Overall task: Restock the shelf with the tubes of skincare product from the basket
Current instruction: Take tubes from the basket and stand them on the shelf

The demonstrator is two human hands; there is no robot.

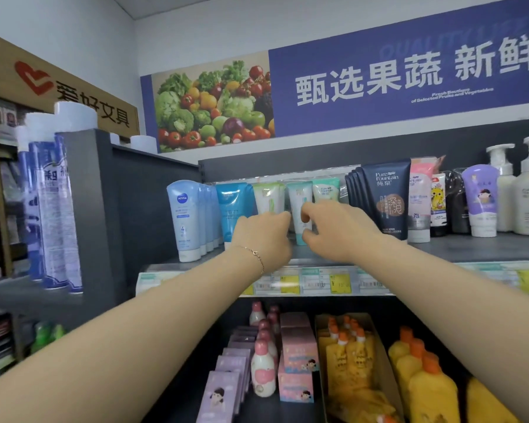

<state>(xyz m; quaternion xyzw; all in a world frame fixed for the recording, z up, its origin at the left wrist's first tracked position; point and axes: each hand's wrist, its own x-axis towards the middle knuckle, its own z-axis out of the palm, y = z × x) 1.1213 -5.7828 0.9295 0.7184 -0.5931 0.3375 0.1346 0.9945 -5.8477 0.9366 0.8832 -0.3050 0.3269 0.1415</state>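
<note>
Tube [300, 198] stands between right hand [336, 232], pinching it, and left hand [261, 238], hold unclear.

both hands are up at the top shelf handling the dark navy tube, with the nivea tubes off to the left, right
Not quite: they're handling the white and teal tube, not the dark navy tube further right. The head view shows the right hand pinching it, the left hand at its side, on the top shelf, Nivea tubes off to the left.
</note>
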